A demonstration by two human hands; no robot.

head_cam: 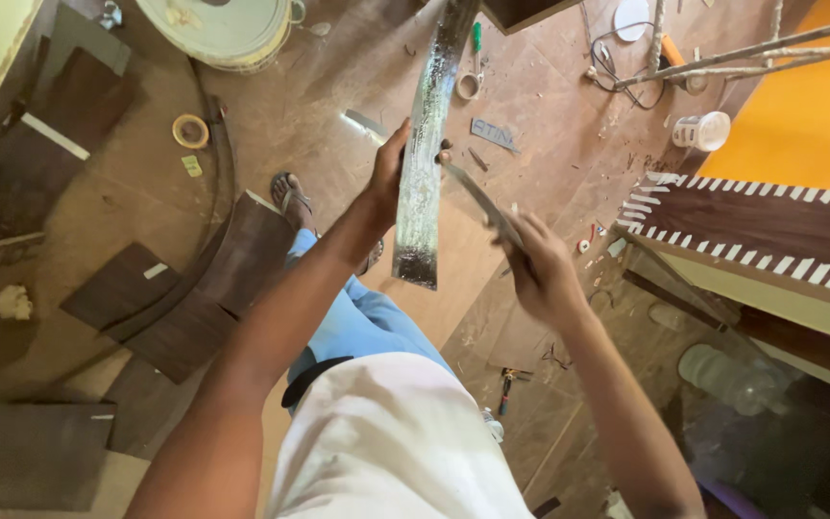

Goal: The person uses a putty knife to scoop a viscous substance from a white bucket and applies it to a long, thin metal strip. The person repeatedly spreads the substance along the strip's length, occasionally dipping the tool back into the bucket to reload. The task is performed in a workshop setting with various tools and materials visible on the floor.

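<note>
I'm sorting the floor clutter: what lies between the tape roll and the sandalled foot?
In the head view, a small yellowish tag and a dark curved strip lie on the brown floor between the tape roll and the sandalled foot.

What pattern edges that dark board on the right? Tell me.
White slanted stripes along the dark board; head view shows it.

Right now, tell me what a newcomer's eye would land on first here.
First comes the long shiny strip held upright at the centre, gripped by the left hand, while the right hand presses a thin blade against its edge. Next, the dark panel with white tape tabs along its edges at the right, beside an orange wall. Dark board offcuts litter the floor at the left.
</note>
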